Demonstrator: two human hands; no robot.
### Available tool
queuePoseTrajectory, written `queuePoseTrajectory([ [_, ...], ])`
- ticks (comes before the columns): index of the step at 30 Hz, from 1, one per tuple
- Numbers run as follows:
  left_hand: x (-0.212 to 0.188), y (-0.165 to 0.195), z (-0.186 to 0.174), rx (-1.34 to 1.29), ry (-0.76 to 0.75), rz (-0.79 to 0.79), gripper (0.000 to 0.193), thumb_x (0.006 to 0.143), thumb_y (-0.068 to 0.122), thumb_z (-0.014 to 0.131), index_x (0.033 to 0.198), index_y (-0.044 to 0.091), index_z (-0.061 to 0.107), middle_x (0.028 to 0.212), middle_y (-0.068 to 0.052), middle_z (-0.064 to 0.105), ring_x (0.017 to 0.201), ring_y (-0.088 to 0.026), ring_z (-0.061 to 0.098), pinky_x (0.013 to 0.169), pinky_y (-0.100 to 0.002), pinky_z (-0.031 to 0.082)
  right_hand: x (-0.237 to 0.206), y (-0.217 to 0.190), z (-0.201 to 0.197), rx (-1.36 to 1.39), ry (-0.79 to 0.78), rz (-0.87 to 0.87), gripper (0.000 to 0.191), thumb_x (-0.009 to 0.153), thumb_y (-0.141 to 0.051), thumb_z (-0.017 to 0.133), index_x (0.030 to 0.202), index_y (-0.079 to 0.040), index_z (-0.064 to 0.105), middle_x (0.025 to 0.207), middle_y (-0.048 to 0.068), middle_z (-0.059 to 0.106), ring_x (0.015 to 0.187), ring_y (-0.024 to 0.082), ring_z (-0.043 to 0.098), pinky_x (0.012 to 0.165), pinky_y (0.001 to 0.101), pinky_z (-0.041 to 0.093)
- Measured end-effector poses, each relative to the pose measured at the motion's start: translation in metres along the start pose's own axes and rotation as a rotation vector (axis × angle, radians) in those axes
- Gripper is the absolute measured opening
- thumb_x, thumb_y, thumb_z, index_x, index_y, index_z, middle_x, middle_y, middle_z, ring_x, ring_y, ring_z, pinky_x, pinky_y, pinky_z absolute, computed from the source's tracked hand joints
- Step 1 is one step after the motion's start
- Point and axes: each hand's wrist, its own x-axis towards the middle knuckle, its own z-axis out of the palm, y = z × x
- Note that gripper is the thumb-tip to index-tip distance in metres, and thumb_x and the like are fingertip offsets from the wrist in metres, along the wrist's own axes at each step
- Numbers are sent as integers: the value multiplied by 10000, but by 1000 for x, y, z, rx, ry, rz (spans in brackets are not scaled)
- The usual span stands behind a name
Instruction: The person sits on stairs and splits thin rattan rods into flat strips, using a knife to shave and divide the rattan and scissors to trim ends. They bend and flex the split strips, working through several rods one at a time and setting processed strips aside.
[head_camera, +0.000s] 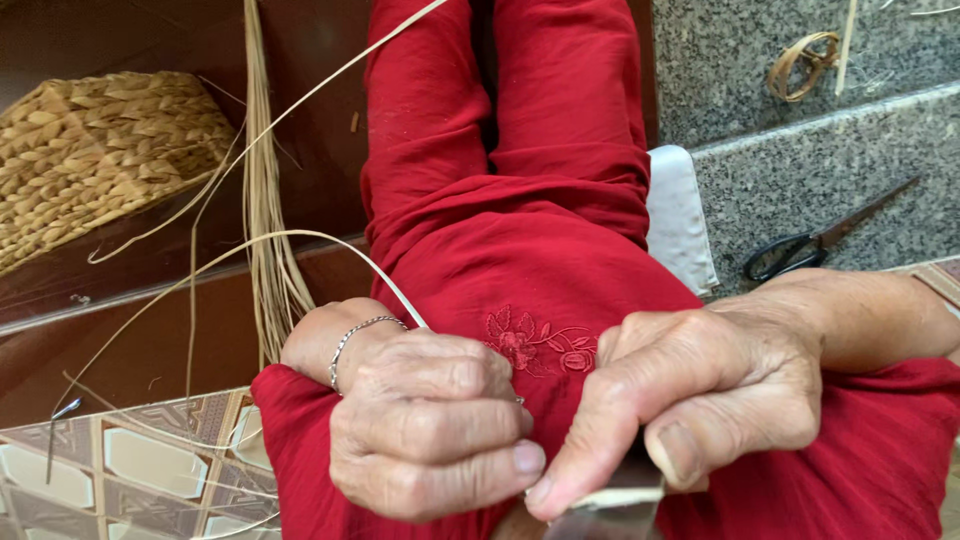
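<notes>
Your left hand (430, 425) is fisted around a thin pale reed strip (300, 237) that arcs away over your red-clothed lap; your right hand (690, 405) pinches a flat blade (615, 500) against it. The strip looks light, springy and easily split, so grip it near the blade. Farther off lie loose reeds (262, 190), a woven basket (100, 150) and scissors (810, 245) on the stone step (850, 170).

Above the right hand (700, 400) rises a speckled grey granite step (800, 170), lit by soft daylight. Above the left hand (430, 420) stands dark brown polished wood panelling (150, 340); beside it lies a patterned beige-and-brown tiled floor (140, 460).
</notes>
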Motion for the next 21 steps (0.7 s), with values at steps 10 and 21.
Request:
queuePoseTrajectory([
  [10,-3,19,-9,55,-26,-566,240,965,21,835,1072,-80,647,797,-111,681,630,-188,681,531,-329,508,-20,-5,3,-198,361,-122,475,1166,-342,422,1391,63,528,801,138,715,603,223,681,578,397,577],
  [21,-3,11,-11,324,10,-827,402,908,236,930,807,50,588,681,-39,606,583,-152,620,515,-298,446,-63,28,1,-78,797,-361,594,1083,-460,485,1482,-23,531,545,47,563,472,156,485,442,369,441],
])
